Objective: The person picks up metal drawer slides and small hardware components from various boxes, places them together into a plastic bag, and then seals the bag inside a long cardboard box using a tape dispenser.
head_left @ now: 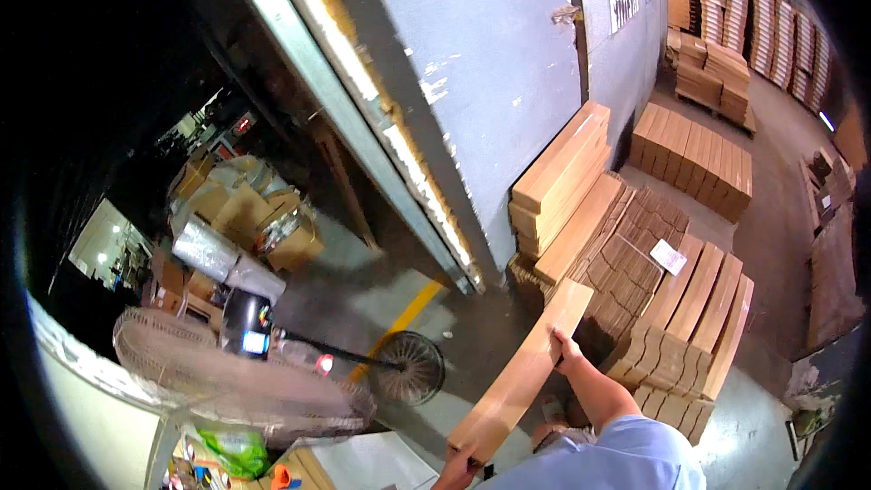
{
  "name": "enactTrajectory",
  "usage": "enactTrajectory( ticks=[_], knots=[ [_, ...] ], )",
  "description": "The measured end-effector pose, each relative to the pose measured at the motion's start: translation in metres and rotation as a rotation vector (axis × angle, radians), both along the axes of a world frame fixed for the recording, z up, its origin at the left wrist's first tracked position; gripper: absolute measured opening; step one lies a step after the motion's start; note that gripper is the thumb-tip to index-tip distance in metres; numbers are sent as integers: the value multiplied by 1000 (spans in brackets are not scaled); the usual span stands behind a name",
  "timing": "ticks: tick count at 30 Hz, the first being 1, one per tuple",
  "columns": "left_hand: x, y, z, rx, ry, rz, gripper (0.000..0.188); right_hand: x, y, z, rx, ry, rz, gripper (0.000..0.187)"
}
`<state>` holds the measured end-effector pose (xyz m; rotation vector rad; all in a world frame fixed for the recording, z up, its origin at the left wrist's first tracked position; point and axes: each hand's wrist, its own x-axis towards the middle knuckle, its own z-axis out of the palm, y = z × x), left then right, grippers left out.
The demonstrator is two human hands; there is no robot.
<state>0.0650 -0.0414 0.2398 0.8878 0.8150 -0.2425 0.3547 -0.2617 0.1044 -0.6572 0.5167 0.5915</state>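
Observation:
A long, narrow brown cardboard box (519, 379) slants across the lower middle in front of me, held between both hands. My right hand (569, 352) grips its right side close to the far end. At the near end, my left hand (461, 468) is closed on the box's edge, partly cut off by the frame's lower rim. Just past the box's far end lies a bundle of flattened cardboard (626, 259) with a white paper sheet (668, 257) on it. Closed long boxes (694, 295) are stacked right of my right arm.
More long boxes (562, 177) lean by the grey wall (490, 54), and another row (691, 159) stands behind. A large caged fan (236, 381) with a round base (410, 368) is at left. Opened cartons (245, 218) and clear wrap lie beyond it. A white-topped table (363, 463) is at the lower left.

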Motion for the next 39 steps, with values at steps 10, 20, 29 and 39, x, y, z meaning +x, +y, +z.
enactTrajectory(
  ticks=[10, 20, 29, 39],
  knots=[
    [288, -67, -56, 79, 130, -37, 61, 158, -16, -33, -165, 119, -59, 35],
    [453, -129, -78, -75, -14, -134, 85, 102, -85, 26, -100, 70, 129, 57],
    [195, -31, -107, 248, -32, -684, 37, -34, -137, -165, -528, -584, 954, 22],
    [-207, 62, -47, 1166, 824, 333, 51, 3, 47, -97, -298, -234, 1672, 25]
  ],
)
